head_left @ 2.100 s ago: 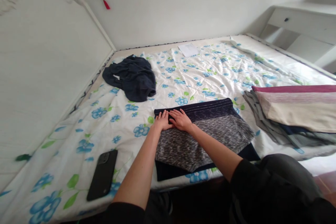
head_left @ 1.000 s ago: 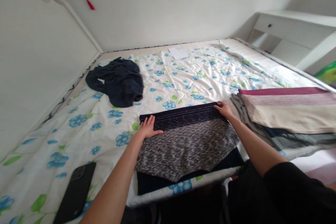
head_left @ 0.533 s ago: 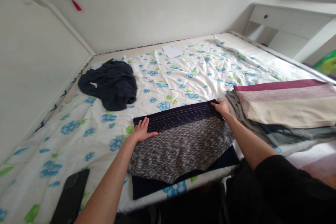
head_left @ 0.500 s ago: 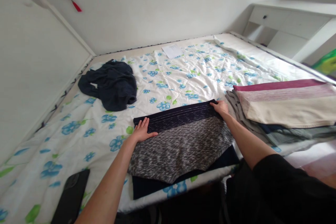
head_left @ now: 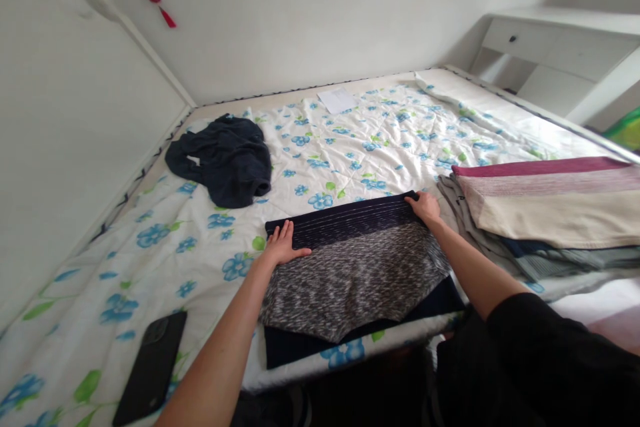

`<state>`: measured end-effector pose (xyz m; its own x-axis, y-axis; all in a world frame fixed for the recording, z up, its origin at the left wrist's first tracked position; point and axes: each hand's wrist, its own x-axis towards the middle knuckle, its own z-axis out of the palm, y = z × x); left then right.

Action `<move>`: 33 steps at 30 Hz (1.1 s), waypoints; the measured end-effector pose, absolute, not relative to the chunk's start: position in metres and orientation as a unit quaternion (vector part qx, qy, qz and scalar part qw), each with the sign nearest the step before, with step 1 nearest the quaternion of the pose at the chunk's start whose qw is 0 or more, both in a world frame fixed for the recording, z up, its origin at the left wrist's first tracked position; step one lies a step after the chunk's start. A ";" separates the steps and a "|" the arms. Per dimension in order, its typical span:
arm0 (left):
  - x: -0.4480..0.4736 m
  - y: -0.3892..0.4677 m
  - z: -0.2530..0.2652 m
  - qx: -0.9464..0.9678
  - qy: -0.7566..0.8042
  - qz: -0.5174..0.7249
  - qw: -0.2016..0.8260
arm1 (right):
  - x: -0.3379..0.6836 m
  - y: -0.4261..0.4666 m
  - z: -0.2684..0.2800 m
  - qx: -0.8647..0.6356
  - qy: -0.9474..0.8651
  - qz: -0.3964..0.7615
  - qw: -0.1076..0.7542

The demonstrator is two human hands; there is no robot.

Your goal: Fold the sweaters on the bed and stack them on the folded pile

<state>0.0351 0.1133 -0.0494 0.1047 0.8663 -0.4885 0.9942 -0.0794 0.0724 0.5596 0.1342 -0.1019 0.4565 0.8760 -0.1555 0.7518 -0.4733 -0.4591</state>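
Observation:
A folded knit sweater (head_left: 355,273), mottled grey with a dark navy striped band along its far side, lies near the front edge of the bed. A navy part of it shows underneath at the near side. My left hand (head_left: 283,245) rests flat on the sweater's far left corner, fingers spread and thumb stretched to the right. At the far right corner my right hand (head_left: 425,207) is closed on the fabric edge, its thumb and finger at the navy band; the other fingers are partly hidden.
A crumpled dark navy garment (head_left: 225,160) lies at the back left of the flowered bedcover (head_left: 195,267). Folded clothes (head_left: 545,207) are stacked to the right. A black phone (head_left: 153,367) lies at front left, a white paper (head_left: 337,101) near the wall. A white desk (head_left: 565,53) stands at back right.
The whole view has shifted slightly, so things appear a little farther right. Both hands stay at the same corners of the sweater, which looks unchanged.

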 end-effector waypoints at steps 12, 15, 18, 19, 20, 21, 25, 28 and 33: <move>0.038 0.107 -0.046 0.721 0.642 -0.171 0.198 | 0.444 0.112 -0.083 -0.670 -0.728 0.067 0.130; 0.038 0.105 -0.046 0.721 0.643 -0.165 0.202 | 0.354 0.101 -0.086 -0.584 -0.786 0.122 0.163; 0.038 0.102 -0.047 0.719 0.646 -0.163 0.198 | 0.269 0.094 -0.088 -0.502 -0.834 0.157 0.166; 0.038 0.101 -0.048 0.719 0.647 -0.164 0.196 | 0.247 0.093 -0.088 -0.483 -0.845 0.163 0.159; 0.038 0.101 -0.049 0.719 0.646 -0.165 0.194 | 0.229 0.093 -0.088 -0.471 -0.852 0.169 0.152; 0.038 0.100 -0.050 0.721 0.645 -0.165 0.193 | 0.216 0.094 -0.087 -0.466 -0.856 0.173 0.145; 0.038 0.099 -0.051 0.722 0.643 -0.157 0.204 | 0.211 0.102 -0.086 -0.452 -0.863 0.182 0.133; 0.039 0.099 -0.049 0.717 0.646 -0.146 0.215 | 0.242 0.104 -0.088 -0.439 -0.871 0.181 0.127; 0.040 0.098 -0.044 0.716 0.647 -0.130 0.227 | 0.315 0.102 -0.093 -0.472 -0.859 0.159 0.116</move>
